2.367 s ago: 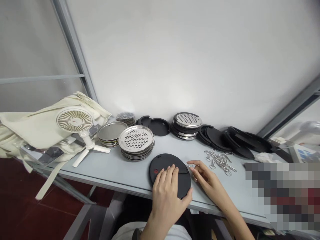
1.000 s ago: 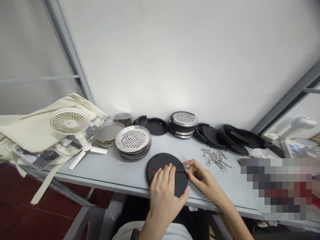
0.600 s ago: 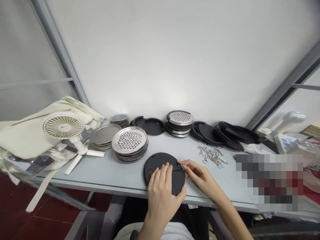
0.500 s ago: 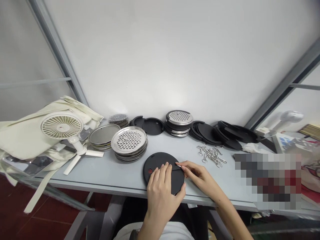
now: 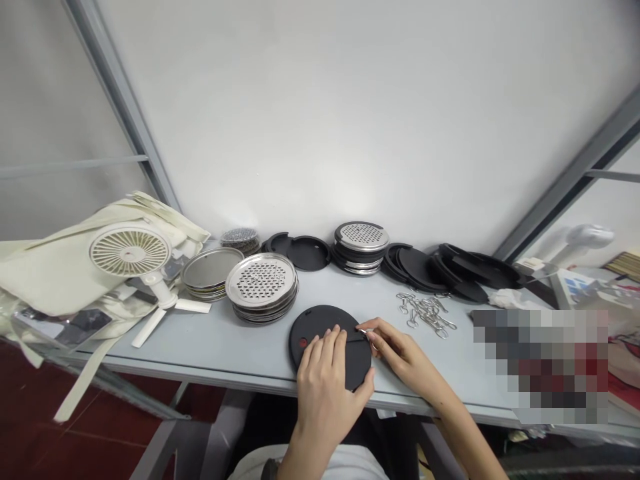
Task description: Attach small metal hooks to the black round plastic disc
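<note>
A black round disc point(image 5: 320, 325) with a small red dot lies flat near the front edge of the grey table point(image 5: 225, 340). My left hand point(image 5: 327, 380) rests on the disc with fingers stretched flat and thumb at its right rim. My right hand point(image 5: 397, 350) is at the disc's right edge, fingers pinched on a small metal ring clip point(image 5: 370, 337) that touches the rim. A loose pile of the same metal clips point(image 5: 425, 311) lies just beyond my right hand.
Stacks of perforated steel discs point(image 5: 263, 283), plain steel discs point(image 5: 210, 270), a mixed stack point(image 5: 361, 247) and black discs point(image 5: 450, 273) line the wall. A white desk fan point(image 5: 133, 257) and cream cloth bags point(image 5: 60, 260) sit at left.
My right hand has moved from beside the disc onto its right rim with the clip pinched in it. My left hand stays flat on the disc. The view shifted slightly.
</note>
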Demonstrator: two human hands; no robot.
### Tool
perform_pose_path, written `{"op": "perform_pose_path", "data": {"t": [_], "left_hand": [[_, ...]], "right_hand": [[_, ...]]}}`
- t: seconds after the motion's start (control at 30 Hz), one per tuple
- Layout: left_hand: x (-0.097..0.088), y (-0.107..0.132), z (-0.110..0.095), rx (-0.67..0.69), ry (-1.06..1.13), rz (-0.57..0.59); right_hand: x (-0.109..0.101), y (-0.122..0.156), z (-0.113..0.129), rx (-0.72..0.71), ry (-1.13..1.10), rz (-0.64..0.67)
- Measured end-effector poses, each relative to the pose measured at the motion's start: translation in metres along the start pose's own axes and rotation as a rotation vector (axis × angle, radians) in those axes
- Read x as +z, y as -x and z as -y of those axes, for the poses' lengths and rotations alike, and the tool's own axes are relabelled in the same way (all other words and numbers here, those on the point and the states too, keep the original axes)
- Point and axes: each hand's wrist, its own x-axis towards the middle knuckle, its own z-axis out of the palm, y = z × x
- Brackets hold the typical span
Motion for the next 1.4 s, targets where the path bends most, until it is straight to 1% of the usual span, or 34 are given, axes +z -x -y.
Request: {"op": "perform_pose_path", "data": {"t": [0.3, 0.6, 0.73, 0.87, 0.93, 1.13, 1.4], "left_hand": [[0.001, 0.000, 0.000, 0.002, 0.002, -0.015], [0.000, 0.000, 0.000, 0.005, -0.019, -0.005], [0.000, 0.000, 0.000, 0.008, -0.019, -0.006], [0.001, 0.000, 0.000, 0.007, -0.026, -0.026], [0.001, 0.000, -0.001, 0.000, -0.030, -0.037], [0.001, 0.000, -0.001, -0.001, -0.025, -0.015], [0.003, 0.001, 0.000, -0.004, -0.007, -0.025]], "right_hand": [[0.001, 0.001, -0.001, 0.039, 0.007, -0.019], [0.002, 0.002, 0.000, 0.032, 0.030, -0.024], [0.007, 0.001, 0.003, 0.011, 0.026, -0.029], [0.012, -0.002, 0.009, 0.014, 0.070, -0.025], [0.012, -0.002, 0.010, 0.020, 0.073, -0.010], [0.005, 0.001, 0.007, 0.040, 0.029, 0.017], [0.006, 0.002, 0.006, 0.044, -0.011, 0.025]]}}
